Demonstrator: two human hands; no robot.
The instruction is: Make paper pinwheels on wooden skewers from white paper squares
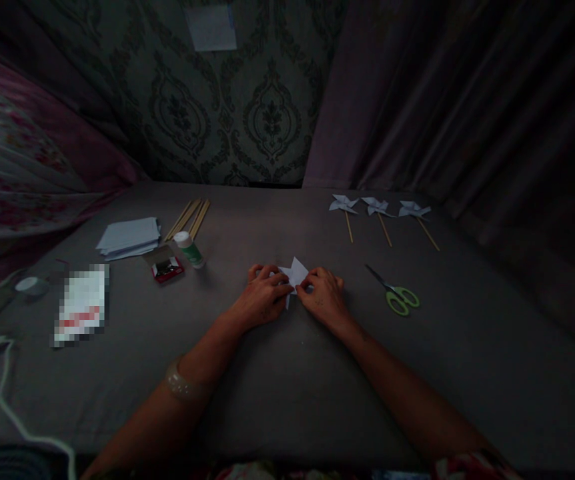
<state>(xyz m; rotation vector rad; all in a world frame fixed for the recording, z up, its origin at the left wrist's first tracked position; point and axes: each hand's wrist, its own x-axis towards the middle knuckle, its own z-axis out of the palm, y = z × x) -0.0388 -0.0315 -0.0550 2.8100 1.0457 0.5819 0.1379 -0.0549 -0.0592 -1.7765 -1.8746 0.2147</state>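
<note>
Both hands meet over a small white folded paper piece (pixel 295 272) lying on the grey cloth surface (pixel 287 373). My left hand (pixel 263 293) presses down on the paper's left side, fingers curled and pinching its edge. From the other side my right hand (pixel 323 295) pinches the paper's right edge with bent fingers. One pointed flap of the paper sticks up between the two hands. The rest of the paper is hidden under the fingers.
Three finished paper pinwheels on sticks (pixel 378 208) lie at the back right. Green-handled scissors (pixel 398 297) lie right of my hands. At the left are a stack of white paper (pixel 130 237), wooden sticks (pixel 190 217), a glue bottle (pixel 189 249) and a small red box (pixel 167 268).
</note>
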